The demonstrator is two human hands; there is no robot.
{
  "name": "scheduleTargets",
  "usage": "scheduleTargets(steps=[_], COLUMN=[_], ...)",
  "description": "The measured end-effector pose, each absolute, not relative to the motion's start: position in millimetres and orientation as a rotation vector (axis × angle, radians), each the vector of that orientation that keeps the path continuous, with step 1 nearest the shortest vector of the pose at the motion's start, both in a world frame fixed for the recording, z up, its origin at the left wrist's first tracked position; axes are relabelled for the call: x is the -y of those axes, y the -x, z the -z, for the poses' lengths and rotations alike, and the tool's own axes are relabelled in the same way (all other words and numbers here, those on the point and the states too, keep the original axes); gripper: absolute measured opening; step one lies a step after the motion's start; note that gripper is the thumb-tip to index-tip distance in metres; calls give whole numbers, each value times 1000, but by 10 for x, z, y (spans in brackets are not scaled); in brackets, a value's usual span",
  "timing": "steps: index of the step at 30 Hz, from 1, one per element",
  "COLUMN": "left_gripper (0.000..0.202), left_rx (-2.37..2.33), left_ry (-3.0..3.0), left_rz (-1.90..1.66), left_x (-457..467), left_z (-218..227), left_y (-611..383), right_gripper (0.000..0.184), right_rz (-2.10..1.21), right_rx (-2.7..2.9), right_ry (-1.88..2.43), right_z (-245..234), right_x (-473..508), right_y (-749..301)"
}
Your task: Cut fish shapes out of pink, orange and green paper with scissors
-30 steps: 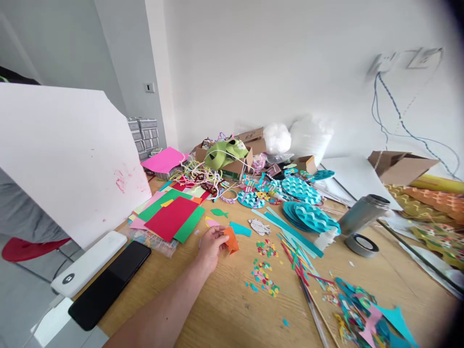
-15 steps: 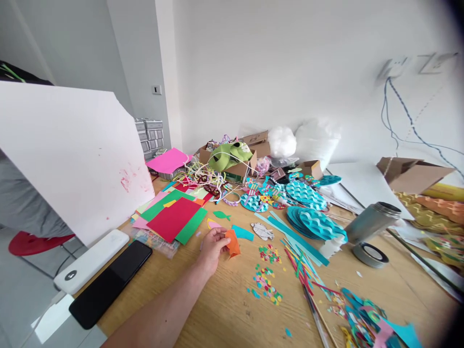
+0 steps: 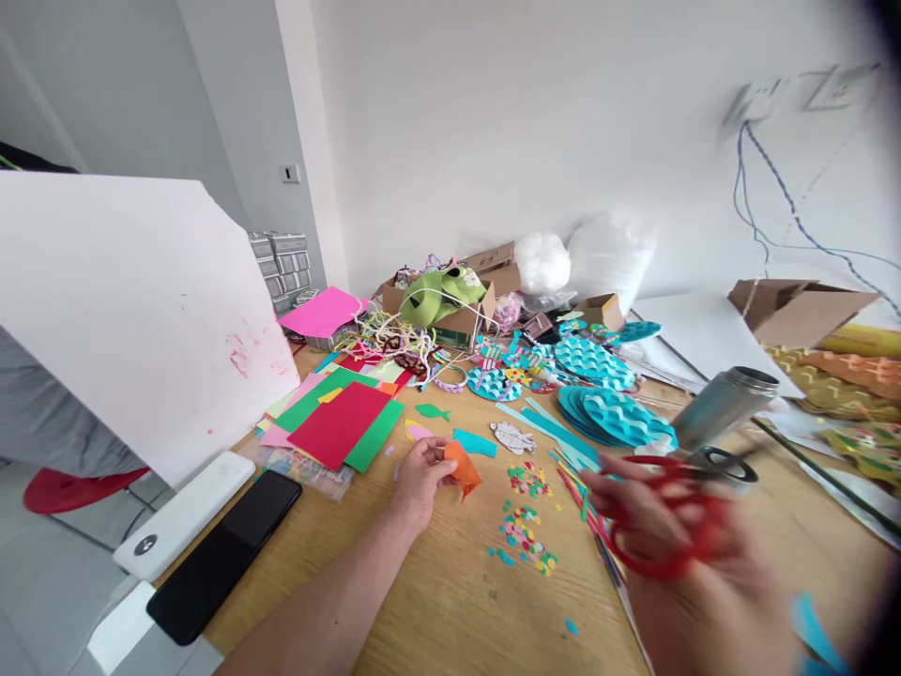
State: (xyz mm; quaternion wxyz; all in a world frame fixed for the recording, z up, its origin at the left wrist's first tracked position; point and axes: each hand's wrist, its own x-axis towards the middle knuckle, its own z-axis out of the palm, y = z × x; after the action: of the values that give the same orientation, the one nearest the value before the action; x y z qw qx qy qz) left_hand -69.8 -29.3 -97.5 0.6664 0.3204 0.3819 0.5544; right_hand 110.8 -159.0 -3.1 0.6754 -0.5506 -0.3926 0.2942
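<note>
My left hand [image 3: 420,483] pinches a small piece of orange paper [image 3: 463,468] between thumb and fingers, just above the table. My right hand [image 3: 694,563], smeared by motion at the lower right, is wrapped round red-handled scissors [image 3: 658,563] whose blades point away to the right. Close to the orange paper lie a blue paper piece [image 3: 475,442], a fish drawn on white paper [image 3: 512,437], a green paper fish [image 3: 432,412] and a pink and yellow cutout [image 3: 418,430]. Small coloured paper dots [image 3: 529,535] are scattered between my hands.
Stacked coloured sheets [image 3: 338,422], a black phone [image 3: 225,556] and a white power bank [image 3: 184,514] lie to the left. Blue wavy discs [image 3: 619,416], a metal bottle [image 3: 728,404] and a tape roll [image 3: 730,465] are at right. Craft boxes [image 3: 461,333] stand behind.
My right hand has come into view from the right with the red scissors. My left hand still holds the orange paper, now slightly turned. The camera view has shifted a little.
</note>
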Motion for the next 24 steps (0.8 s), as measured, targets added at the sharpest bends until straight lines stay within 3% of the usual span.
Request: scheduleTargets(steps=[4,10,24], left_gripper=[47,43,45], left_rx=[-841,-845,-785], left_ry=[-722,-733,-695], left_rz=[-1223,-1227,-1255], left_x=[301,317,386], left_z=[983,953,812], left_y=[696,691,686], right_gripper=[42,44,50], right_rz=[-1047,-1283,-1450], right_rx=[764,851,1258], right_ry=[1190,1207,1377], right_z=[377,638,704], right_x=[1275,1309,1369], right_y=[-940,-765,-705])
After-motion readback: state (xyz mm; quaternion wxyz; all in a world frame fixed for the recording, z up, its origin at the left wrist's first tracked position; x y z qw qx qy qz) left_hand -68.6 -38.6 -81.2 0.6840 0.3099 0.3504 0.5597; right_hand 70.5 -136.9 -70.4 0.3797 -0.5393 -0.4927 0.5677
